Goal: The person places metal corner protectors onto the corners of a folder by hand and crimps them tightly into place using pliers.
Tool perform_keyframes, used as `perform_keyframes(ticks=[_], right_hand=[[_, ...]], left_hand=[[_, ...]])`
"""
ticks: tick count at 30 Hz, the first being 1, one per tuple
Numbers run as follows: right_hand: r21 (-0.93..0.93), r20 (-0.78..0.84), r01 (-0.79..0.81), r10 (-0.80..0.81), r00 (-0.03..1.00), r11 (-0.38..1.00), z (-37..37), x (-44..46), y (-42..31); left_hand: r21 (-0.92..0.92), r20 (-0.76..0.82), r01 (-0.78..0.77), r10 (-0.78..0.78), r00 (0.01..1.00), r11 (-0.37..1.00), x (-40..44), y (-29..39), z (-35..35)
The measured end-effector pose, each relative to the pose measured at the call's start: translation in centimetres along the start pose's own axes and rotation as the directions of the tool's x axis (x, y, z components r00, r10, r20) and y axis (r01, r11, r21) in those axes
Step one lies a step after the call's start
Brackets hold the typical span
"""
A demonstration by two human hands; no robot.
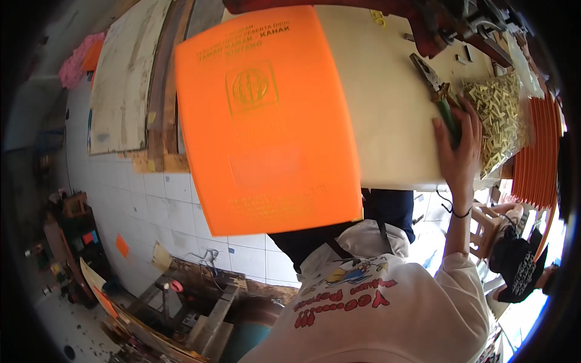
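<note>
My right hand point(461, 142) rests on the pale work surface point(393, 103) with its thumb and fingers around the green handles of a pair of pliers point(446, 112). The pliers' metal jaws point away from me. Beside that hand lies a clear plastic bag of small gold-coloured metal pieces point(496, 118). A large orange folder cover point(272, 139) with gold print fills the middle of the view and overhangs the near edge of the surface. My left hand is not visible; whatever supports the cover from behind is hidden.
Orange covers point(537, 154) are stacked at the far right, near a person in a black shirt point(518, 263). Dark red metal equipment point(417, 27) stands along the far edge. Loose metal bits point(463, 58) and a yellow item point(378, 18) lie there. A worn board point(127, 75) is at left.
</note>
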State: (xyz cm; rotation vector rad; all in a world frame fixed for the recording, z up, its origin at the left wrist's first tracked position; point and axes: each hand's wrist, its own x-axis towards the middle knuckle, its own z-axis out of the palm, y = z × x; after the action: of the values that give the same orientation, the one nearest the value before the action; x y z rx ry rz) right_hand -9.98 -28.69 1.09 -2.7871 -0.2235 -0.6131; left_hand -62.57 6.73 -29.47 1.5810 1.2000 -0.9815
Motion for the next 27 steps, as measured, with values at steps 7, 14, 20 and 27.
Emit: perform_keyframes(ticks=[7, 14, 20, 27], right_hand=[[0.172, 0.128, 0.013, -0.035, 0.991, 0.985, -2.3, -0.3, 1.0], [0.819, 0.505, -0.494, 0.044, 0.862, 0.292, -5.9, -7.2, 2.4], [0.703, 0.642, -0.693, -0.276, 0.715, -0.159, -3.7, -14.2, 0.6], [0.726, 0.682, -0.685, -0.189, 0.707, 0.059, -0.1, -16.9, -3.1]], left_hand=[[0.262, 0.086, -0.005, -0.018, 0.996, 0.965, -0.4, -6.1, 3.2], [-0.267, -0.506, -0.804, 0.633, 0.586, 0.531, -12.2, 24.9, -5.9], [-0.670, -0.342, -0.729, 0.813, 0.471, 0.140, -19.8, 38.9, 0.2], [-0.729, -0.363, -0.680, 0.802, 0.476, 0.074, -19.9, 42.8, 0.4]])
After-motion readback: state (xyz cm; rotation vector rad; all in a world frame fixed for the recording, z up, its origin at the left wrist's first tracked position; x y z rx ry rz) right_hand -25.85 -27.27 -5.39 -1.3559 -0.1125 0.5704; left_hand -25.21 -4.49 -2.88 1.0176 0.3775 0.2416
